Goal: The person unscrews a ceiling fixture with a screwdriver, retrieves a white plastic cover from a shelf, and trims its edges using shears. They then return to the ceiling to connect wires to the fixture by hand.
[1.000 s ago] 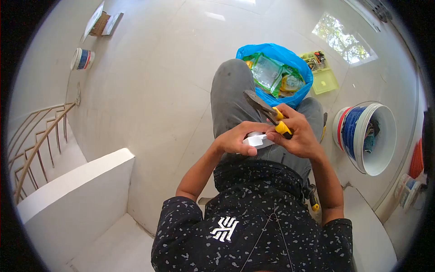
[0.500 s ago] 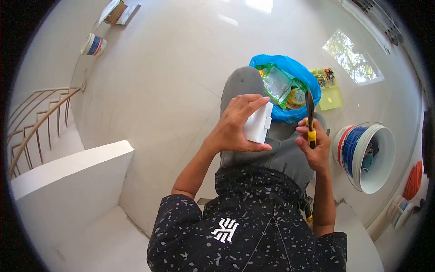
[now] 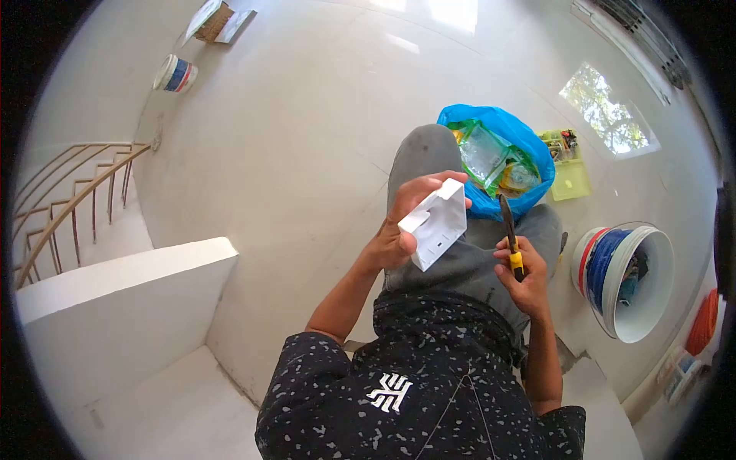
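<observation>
1. Left hand (image 3: 399, 230) grips the white switch plate (image 3: 435, 224) by its lower-left corner, thumb on the face and fingertips curled over the top edge. You hold it tilted above your lap, its recessed side turned up toward you. Keep it there and steady; light from the window reflection falls across it and should show the inner detail well.

2. Right hand (image 3: 524, 277) is closed around the yellow handle of the pliers (image 3: 509, 234), nose pointing up and away, just beside the plate's right edge but apart from it. Whether the nose is parted is too small to tell. Before bringing the tool in, brace the plate against your knee (image 3: 429, 149) so a slip would not drive the tip toward your left fingers.

3. Work from the plate's open edge, not across your thumb. Thin plastic of this kind likely cracks under a hard squeeze, so use light, short bites.

4. Beyond your knees, the blue bag (image 3: 502, 157) sits open on the floor with green packets showing inside; just right of it lies a yellow parts tray (image 3: 569, 167).

5. Farther right, a white bucket (image 3: 640, 280) lies tipped, mouth facing you, with cable-like contents inside.

6. Far left, a stair rail (image 3: 69, 199) drops away behind the low white wall (image 3: 123, 307); keep small parts away from that side.
</observation>
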Motion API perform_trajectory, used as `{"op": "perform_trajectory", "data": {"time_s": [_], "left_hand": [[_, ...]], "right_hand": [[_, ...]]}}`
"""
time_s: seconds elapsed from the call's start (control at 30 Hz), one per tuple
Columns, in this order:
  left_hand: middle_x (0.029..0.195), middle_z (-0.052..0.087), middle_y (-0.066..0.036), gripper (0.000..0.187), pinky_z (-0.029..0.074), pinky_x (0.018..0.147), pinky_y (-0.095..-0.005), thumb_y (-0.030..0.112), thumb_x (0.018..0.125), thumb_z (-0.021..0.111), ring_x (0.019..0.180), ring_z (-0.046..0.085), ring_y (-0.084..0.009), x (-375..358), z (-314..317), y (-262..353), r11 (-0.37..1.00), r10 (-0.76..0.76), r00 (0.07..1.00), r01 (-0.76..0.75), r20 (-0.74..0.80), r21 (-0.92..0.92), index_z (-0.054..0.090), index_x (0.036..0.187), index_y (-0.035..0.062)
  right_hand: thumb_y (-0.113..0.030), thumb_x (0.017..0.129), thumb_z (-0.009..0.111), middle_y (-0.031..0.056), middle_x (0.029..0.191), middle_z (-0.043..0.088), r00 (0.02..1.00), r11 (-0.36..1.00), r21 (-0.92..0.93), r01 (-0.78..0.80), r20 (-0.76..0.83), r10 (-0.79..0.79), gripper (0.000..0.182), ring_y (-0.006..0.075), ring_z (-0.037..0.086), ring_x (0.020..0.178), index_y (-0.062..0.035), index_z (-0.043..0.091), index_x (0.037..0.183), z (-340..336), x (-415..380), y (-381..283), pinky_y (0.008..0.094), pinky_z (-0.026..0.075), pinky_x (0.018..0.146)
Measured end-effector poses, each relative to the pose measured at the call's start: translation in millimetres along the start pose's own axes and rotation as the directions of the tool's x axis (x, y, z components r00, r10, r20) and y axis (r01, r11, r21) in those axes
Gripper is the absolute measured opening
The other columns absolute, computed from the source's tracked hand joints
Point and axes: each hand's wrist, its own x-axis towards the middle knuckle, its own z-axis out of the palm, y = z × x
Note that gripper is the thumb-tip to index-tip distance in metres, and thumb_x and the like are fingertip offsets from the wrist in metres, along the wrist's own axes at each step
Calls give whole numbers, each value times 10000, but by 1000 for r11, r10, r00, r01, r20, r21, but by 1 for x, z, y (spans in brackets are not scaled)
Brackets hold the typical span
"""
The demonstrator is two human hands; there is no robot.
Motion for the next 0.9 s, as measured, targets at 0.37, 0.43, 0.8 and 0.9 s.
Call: {"op": "perform_trajectory", "data": {"time_s": [0.37, 0.43, 0.8, 0.9], "left_hand": [[1376, 357, -313, 709, 537, 855, -467, 672, 748, 640, 1115, 563, -364, 1, 1, 0, 997, -10, 999, 13, 34, -80, 366, 1222, 223], [1384, 348, -319, 716, 536, 858, -467, 645, 729, 679, 1122, 559, -367, 1, 2, -2, 995, -14, 999, 17, 34, -94, 368, 1216, 223], [1394, 393, -303, 891, 453, 964, -479, 516, 644, 827, 1191, 525, -360, -3, 5, -6, 991, -67, 995, 75, 75, -114, 345, 1326, 205], [1363, 468, -251, 1117, 408, 1011, -439, 495, 591, 874, 1206, 526, -309, -1, 7, 11, 954, -242, 969, 226, 59, 198, 254, 1443, 124]], "right_hand": [[-25, 766, 664, 99, 1058, 584, 999, 1000, 19, -8, 39, 7, 207, 215, 593, 957, -7, 648, 972, 0, -7, -1, 319, 470, 827], [-19, 767, 656, 102, 1062, 578, 999, 1000, 30, 0, 37, -1, 215, 209, 590, 948, -8, 645, 981, 2, -10, -3, 315, 468, 822], [-56, 772, 685, 102, 1062, 549, 997, 995, 79, 69, -53, -65, 204, 203, 558, 938, -4, 646, 965, 1, -10, -12, 308, 451, 817], [-91, 772, 717, 121, 1059, 551, 985, 990, -54, 127, -113, -132, 225, 235, 567, 949, 2, 644, 963, 2, -6, -31, 330, 450, 829]]}}
